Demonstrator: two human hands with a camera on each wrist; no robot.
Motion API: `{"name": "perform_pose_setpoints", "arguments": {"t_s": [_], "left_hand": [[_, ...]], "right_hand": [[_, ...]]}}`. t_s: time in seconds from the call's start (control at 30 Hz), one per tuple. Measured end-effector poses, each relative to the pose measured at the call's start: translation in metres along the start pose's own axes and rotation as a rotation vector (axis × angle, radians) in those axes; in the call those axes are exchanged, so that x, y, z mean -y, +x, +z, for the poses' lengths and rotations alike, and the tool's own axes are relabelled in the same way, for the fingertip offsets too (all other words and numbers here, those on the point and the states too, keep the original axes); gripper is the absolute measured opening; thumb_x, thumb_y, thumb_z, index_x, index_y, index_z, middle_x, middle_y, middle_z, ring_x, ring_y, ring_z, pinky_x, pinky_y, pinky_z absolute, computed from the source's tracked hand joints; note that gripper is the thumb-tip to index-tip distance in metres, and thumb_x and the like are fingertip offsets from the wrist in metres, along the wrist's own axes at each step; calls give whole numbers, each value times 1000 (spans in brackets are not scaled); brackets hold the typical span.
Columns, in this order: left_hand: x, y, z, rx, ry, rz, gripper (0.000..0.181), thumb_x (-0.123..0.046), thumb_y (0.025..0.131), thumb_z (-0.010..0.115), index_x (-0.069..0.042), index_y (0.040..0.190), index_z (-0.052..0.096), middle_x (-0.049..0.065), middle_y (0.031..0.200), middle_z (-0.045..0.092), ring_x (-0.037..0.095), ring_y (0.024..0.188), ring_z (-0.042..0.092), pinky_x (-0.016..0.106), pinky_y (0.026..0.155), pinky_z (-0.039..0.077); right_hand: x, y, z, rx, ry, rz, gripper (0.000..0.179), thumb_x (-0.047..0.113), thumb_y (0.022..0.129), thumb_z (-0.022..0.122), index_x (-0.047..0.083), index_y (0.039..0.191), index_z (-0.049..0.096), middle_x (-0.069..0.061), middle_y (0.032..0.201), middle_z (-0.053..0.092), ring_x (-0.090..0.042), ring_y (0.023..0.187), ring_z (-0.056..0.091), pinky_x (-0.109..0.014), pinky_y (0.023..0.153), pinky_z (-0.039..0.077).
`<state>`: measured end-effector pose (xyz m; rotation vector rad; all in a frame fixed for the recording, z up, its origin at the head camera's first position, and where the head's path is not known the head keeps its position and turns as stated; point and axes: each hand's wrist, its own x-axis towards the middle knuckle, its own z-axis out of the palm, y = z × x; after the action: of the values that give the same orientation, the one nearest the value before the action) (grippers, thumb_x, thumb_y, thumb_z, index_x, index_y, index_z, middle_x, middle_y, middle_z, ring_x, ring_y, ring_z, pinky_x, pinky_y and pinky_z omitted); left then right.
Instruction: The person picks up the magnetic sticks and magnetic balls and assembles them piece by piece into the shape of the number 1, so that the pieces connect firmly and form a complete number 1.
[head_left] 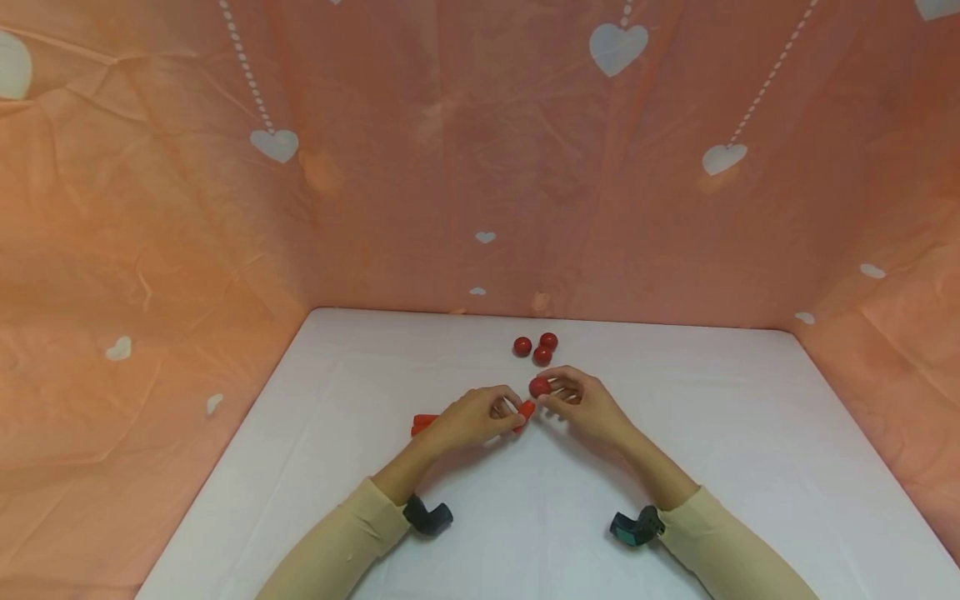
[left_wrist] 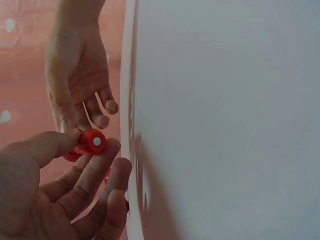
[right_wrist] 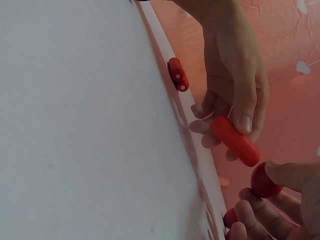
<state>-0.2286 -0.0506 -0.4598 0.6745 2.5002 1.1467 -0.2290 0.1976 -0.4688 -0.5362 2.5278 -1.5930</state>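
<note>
My left hand (head_left: 480,415) pinches a short red rod (head_left: 527,410) between thumb and fingers, its far end tilted up toward the right hand. A pale round disc marks the rod's end (left_wrist: 97,141) in the left wrist view. Opposite, my right hand (head_left: 592,408) holds a red ball (head_left: 539,387) at its fingertips. Rod and ball (right_wrist: 266,181) are very close; whether they touch I cannot tell. Both are held above the white table, with the remaining right fingers loosely bent.
Three more red balls (head_left: 542,356) sit grouped on the white table (head_left: 675,375) beyond the hands. Two red rods (right_wrist: 178,75) lie side by side left of the left hand, partly covered by it in the head view. An orange cloth (head_left: 450,167) with hearts hangs behind.
</note>
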Motion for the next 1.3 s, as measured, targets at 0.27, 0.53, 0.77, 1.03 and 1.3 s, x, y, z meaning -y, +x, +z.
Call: {"name": "perform_pose_setpoints", "arguments": {"t_s": [0.27,0.53,0.77,1.03,1.3], "left_hand": [[-1,2,2,-22,0,-14,21,-32,103,74,-18,118,72,-7,89,77,9,81,70,34,76,54],[-3,1,2,-35,23,-34,21,-33,103,75,-19,118,73,-9,89,76,9,83,68,36,79,54],[-4,-1,0,-55,34,-27,18,-32,104,73,-21,118,73,-9,93,77,12,92,70,41,86,55],[-7,-3,-6,-87,62,-38,17,-29,104,72,-22,120,74,-3,112,76,17,99,70,40,86,57],[-12,7,-10,-107,87,-14,21,-31,105,71,-20,123,73,-3,114,76,17,101,70,39,88,58]], "right_hand": [[-2,1,1,29,23,-26,35,13,101,76,3,134,66,-16,115,77,-30,91,74,-34,73,59],[-2,2,3,26,52,1,36,12,101,77,4,134,64,-17,112,77,-32,85,74,-32,66,56],[-5,4,4,20,68,43,36,16,102,76,6,134,65,-14,110,77,-29,80,70,-30,60,54],[-14,5,1,14,88,69,33,14,101,76,3,130,66,-15,104,77,-22,83,70,-30,66,57],[-16,5,-5,-7,78,170,33,20,101,77,10,131,68,-9,105,77,-23,80,67,-30,69,56]]}}
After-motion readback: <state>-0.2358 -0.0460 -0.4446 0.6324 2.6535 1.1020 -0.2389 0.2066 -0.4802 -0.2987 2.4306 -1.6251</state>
